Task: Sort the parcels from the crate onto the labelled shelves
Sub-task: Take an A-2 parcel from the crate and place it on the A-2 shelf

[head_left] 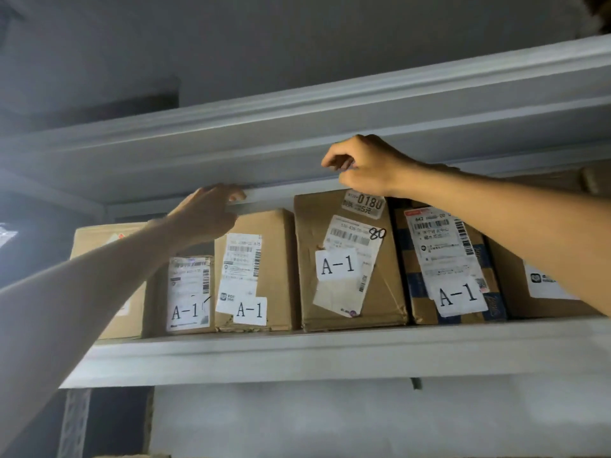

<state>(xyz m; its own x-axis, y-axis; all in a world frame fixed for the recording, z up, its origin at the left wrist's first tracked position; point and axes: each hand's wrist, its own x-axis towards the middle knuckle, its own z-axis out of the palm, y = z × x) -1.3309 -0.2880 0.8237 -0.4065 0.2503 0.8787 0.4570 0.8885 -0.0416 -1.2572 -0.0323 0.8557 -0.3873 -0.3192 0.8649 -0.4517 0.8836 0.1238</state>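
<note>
Left hand [205, 216], fingers extended, rests at the upper beam [264, 196]. Tall box [347, 266] stands on the A-1 shelf [297, 355]. Right hand [363, 166] above it, fingers curled, nothing visibly held. I recommend pushing it squarely back, label outward

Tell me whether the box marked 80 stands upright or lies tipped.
Upright: the box stands flat on the shelf, its A-1 label right way up.
</note>
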